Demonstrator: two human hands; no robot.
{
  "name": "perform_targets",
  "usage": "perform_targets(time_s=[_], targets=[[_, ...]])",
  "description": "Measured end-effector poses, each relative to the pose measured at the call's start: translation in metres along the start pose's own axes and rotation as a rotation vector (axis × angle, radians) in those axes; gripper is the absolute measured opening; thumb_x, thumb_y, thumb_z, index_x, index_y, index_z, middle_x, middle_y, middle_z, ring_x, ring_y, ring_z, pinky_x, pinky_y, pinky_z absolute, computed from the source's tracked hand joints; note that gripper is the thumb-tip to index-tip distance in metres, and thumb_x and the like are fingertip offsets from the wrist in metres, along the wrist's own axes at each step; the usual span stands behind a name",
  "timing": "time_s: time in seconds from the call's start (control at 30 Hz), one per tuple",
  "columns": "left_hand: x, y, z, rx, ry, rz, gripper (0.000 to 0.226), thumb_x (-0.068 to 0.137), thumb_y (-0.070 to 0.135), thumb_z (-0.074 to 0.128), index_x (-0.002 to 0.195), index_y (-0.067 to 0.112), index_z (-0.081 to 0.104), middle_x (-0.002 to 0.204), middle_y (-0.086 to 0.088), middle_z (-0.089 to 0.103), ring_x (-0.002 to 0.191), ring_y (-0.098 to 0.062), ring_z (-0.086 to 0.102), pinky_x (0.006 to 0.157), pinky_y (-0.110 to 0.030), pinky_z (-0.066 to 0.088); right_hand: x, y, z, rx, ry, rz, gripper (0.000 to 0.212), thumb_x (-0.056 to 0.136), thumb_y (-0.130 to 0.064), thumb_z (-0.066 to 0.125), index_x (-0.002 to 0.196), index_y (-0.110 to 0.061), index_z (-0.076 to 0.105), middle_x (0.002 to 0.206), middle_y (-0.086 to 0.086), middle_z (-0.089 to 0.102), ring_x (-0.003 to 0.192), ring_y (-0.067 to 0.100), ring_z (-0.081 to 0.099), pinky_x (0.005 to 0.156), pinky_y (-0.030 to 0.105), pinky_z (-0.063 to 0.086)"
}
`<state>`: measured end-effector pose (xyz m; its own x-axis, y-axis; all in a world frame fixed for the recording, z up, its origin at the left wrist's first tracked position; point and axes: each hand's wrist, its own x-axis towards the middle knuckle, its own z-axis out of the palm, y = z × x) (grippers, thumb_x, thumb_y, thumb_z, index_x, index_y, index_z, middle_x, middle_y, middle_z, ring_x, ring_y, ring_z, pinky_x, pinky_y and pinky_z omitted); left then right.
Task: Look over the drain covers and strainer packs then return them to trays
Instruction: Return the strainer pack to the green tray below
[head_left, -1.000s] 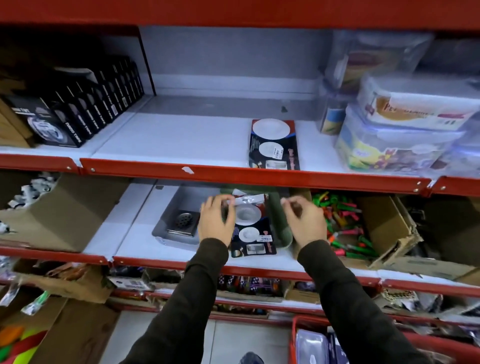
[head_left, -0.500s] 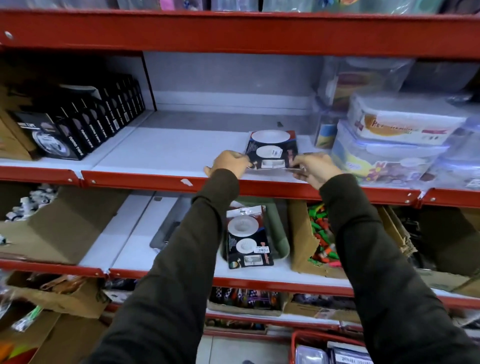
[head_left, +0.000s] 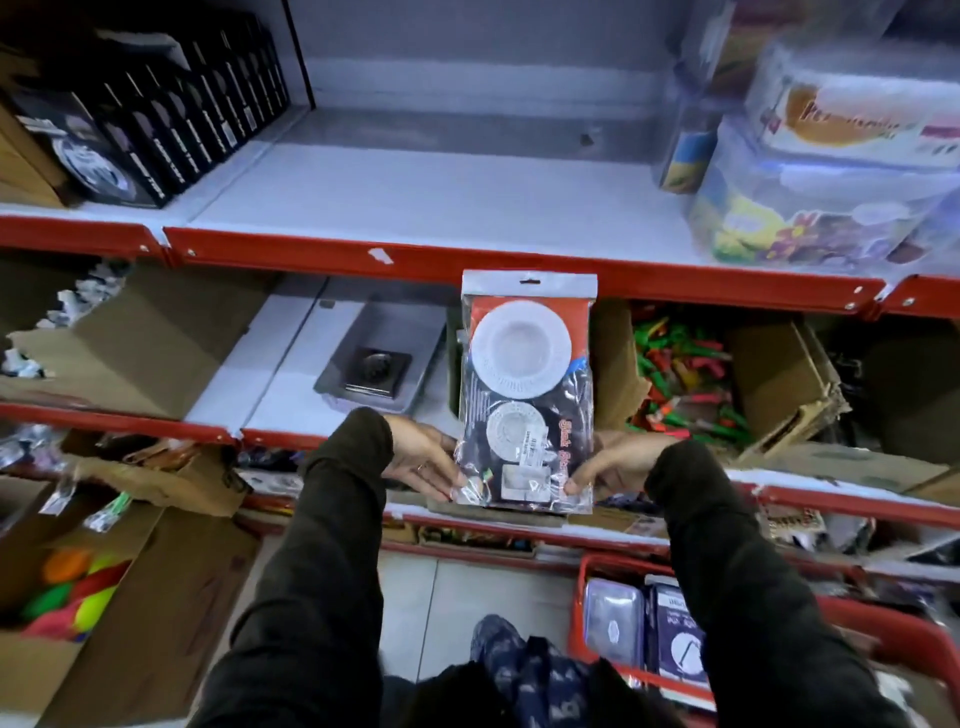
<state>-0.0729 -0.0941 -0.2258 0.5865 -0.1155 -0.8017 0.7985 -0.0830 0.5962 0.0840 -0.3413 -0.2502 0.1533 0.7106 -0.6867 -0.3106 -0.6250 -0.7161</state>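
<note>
Strainer pack held up in front of the shelves.

The left hand (head_left: 423, 457) and right hand (head_left: 618, 462) each pinch a bottom corner of the strainer pack (head_left: 527, 389), keeping it upright before the red shelf edge (head_left: 311, 254). Behind it to the left, a drain cover (head_left: 376, 369) lies in a grey tray (head_left: 410, 322) on the lower shelf.

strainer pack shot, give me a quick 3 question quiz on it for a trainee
1. True or false: both hands hold the strainer pack upright by its bottom corners.
2. What lies in the grey tray on the middle shelf? A) a square drain cover B) a white ring C) nothing
3. Fill in: the carton right of the pack holds red and ____ pieces.

Key
1. True: left hand and right hand pinch the lower corners.
2. A: the square drain cover.
3. Green, in the carton.
</note>
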Motion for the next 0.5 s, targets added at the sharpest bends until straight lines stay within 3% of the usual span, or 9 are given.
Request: perform_targets(time_s=[0.07,0.17,0.23,0.33,0.4,0.5], targets=[[0.011,-0.012,0.006,-0.004,0.034,-0.032,0.02,0.09,-0.007,0.06,0.103,0.007,0.064,0.076,-0.004,0.076,0.063,-0.012,0.075,0.071,-0.024,0.063,0.015,0.018,0.0,-0.03,-0.002,0.097,0.037,0.073,0.003,0.076,0.108,0.003,0.064,0.104,0.014,0.069,0.094,0.022,0.067,0.076,0.027,0.054],[0.025,-0.02,0.006,-0.064,0.087,-0.028,0.028,0.09,-0.006,0.061,0.115,0.006,0.061,0.082,-0.006,0.075,0.063,-0.012,0.075,0.064,-0.022,0.063,0.024,0.025,0.001,0.045,0.068,0.104,0.033,0.067,0.0,0.079,0.098,-0.008,0.069,0.105,0.014,0.071,0.092,0.024,0.066,0.08,0.03,0.051],[0.032,-0.019,0.001,-0.115,0.145,-0.005,0.026,0.089,-0.006,0.061,0.112,0.006,0.062,0.09,-0.01,0.073,0.065,-0.012,0.075,0.067,-0.023,0.063,0.025,0.018,0.0,0.117,0.13,0.058,0.037,0.074,0.006,0.074,0.105,-0.012,0.068,0.114,0.016,0.07,0.095,0.025,0.067,0.083,0.031,0.053],[0.042,-0.006,-0.008,-0.181,0.287,0.064,0.013,0.089,-0.006,0.062,0.095,0.005,0.065,0.08,-0.009,0.073,0.055,-0.011,0.073,0.058,-0.023,0.062,0.029,-0.003,-0.001,0.187,0.271,-0.038,0.046,0.081,0.013,0.065,0.121,-0.008,0.064,0.111,0.014,0.071,0.08,0.016,0.073,0.073,0.025,0.059],[0.053,0.005,-0.011,-0.213,0.419,0.134,0.013,0.089,-0.005,0.062,0.099,0.002,0.066,0.084,-0.014,0.073,0.048,-0.01,0.071,0.053,-0.022,0.06,0.036,-0.016,-0.002,0.233,0.436,-0.113,0.047,0.083,0.017,0.062,0.126,-0.001,0.059,0.106,0.019,0.069,0.073,0.018,0.072,0.06,0.023,0.061],[0.069,0.014,-0.017,-0.236,0.599,0.218,0.027,0.09,0.006,0.065,0.115,-0.001,0.066,0.101,-0.02,0.068,0.062,-0.022,0.071,0.061,-0.031,0.059,0.055,-0.027,-0.009,0.199,0.661,-0.105,0.045,0.084,0.008,0.066,0.127,-0.002,0.055,0.11,0.024,0.065,0.091,0.03,0.064,0.065,0.032,0.058]])
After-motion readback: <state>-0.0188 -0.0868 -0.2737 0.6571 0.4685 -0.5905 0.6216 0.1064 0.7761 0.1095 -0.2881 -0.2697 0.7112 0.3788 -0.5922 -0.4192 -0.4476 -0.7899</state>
